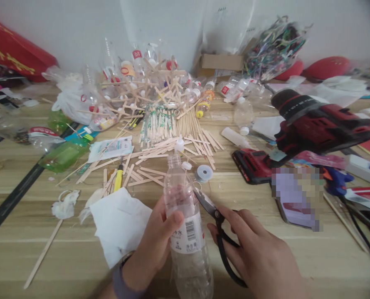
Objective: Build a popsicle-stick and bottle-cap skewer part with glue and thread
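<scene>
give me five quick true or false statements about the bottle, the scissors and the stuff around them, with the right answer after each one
1. The left hand grips a clear plastic bottle. True.
2. The right hand is empty. False: the right hand holds black-handled scissors.
3. The clear plastic bottle has a cap screwed on. False: its neck is uncapped.
4. The red-and-black drill is to the right of the wire spool. True.
5. The green bottle with the yellow-green cap stands upright. False: that green bottle lies on its side.
</scene>
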Demonstrator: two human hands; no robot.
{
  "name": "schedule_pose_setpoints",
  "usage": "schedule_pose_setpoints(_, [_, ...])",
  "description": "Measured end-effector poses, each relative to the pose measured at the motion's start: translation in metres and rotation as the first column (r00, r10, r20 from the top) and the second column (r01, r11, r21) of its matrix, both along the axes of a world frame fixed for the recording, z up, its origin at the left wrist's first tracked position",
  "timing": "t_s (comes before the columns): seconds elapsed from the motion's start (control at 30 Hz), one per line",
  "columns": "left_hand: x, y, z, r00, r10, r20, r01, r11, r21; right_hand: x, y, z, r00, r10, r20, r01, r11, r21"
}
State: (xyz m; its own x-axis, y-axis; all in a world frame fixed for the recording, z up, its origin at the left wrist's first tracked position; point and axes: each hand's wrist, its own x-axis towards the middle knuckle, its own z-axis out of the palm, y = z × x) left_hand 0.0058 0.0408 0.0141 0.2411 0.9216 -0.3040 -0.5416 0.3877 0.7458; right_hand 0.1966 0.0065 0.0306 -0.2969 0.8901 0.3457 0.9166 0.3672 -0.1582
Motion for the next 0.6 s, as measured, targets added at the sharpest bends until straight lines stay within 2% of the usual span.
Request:
schedule_pose_setpoints(0.33, [0.0025,-0.0012,-0.0003,1.000,-0.010,0.012,0.010,1.000,-0.011,-0.0034,-0.0002,-0.0038,1.000,-0.015,0.023,0.013,0.996,0.089])
schedule_pose_setpoints(0.6, [0.0038,-0.0005,0.0003,0.997,-0.028,0.065,0.030,0.999,-0.025,-0.0011,0.0009,-0.0062,0.999,0.017,-0.036,-0.015,0.999,0.039])
